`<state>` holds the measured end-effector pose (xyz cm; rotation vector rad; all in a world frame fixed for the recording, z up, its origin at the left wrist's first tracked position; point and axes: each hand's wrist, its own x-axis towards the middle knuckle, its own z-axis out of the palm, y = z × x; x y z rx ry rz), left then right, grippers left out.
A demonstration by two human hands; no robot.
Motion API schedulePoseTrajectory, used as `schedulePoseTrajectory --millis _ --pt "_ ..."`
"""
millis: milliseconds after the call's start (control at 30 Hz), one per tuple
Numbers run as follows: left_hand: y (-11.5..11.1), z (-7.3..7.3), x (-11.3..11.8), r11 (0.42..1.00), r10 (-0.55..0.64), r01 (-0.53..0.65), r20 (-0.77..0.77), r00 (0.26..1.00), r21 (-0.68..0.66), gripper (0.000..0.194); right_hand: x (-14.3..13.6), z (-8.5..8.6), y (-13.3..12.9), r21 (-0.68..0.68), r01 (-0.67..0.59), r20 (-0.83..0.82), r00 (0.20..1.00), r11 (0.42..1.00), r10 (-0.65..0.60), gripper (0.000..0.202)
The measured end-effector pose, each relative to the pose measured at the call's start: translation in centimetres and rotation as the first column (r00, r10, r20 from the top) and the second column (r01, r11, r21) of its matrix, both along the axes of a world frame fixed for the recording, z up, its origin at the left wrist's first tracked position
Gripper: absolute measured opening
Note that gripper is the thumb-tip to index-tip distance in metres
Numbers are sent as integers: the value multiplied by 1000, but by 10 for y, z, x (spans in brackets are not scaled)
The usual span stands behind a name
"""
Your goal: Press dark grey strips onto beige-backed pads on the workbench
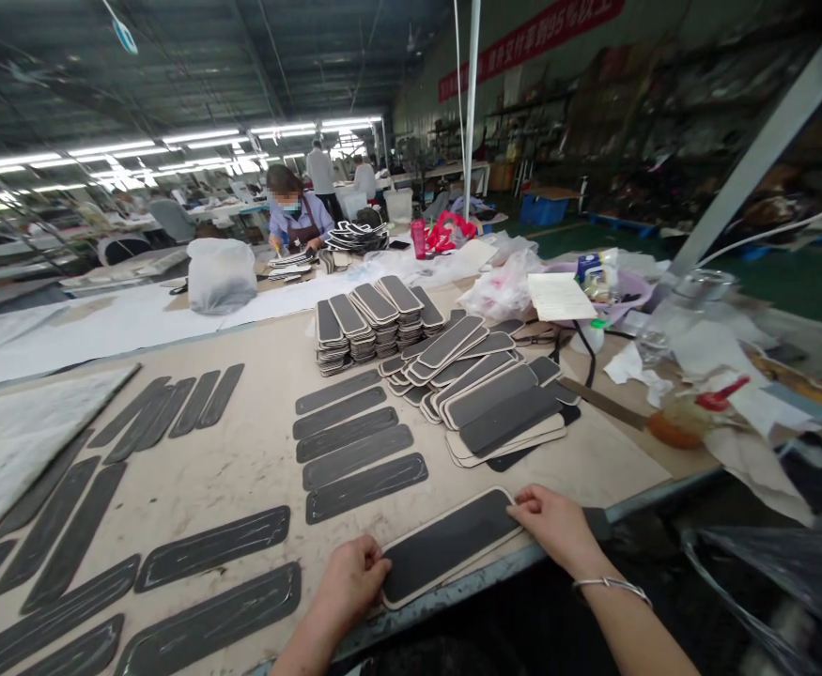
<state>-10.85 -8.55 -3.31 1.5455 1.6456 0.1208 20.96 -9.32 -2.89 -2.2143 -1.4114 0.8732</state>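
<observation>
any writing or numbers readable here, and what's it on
Red banner high on the far wall: white characters with "95" among them; the rest is too blurred to quote.
Sheet of paper on the table: print too small to read.
Small carton beside it: label blurred.
Dark padded piece between the left hand and right hand: no text.

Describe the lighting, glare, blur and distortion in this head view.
Head view: rows of ceiling tube lights blow out to white; wide-angle lens bends the beige table's edge and the slanted white post; glossy sheen on the dark rounded strips; right-edge clutter smears; both hands, left hand and right hand, on the dark white-rimmed panel, stay sharp.
</observation>
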Motion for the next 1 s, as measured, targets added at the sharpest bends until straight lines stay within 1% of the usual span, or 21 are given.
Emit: schedulePoseTrajectory --millis 167,300,633,700,800,900,1000 --pt "3 0 -3 995 -47 54 -88 995 81 14 1 -1 0 3 0 6 1000 1000 0 12" --pt "3 2 -4 993 -63 74 -119 991 89 12 2 -2 0 -5 -8 7 1000 1000 8 14" --pt "0 9 -1 995 -46 58 -147 988 80 12 3 -1 1 -12 -28 21 999 1000 28 18" --pt "0 9 -1 995 -37 49 -143 989 82 12 5 -4 1 -19 -41 18 999 999 41 20" --pt "-2 9 -1 996 -14 24 -129 992 82 7 7 -10 1 -36 -68 27 997 997 69 21" --pt "-3 12 -1 995 -9 20 -109 994 99 14 7 -15 -1 -4 -79 58 995 997 79 20" --pt "-3 12 -1 994 -39 51 -114 993 98 12 3 -15 -3 53 -95 78 993 994 91 17"
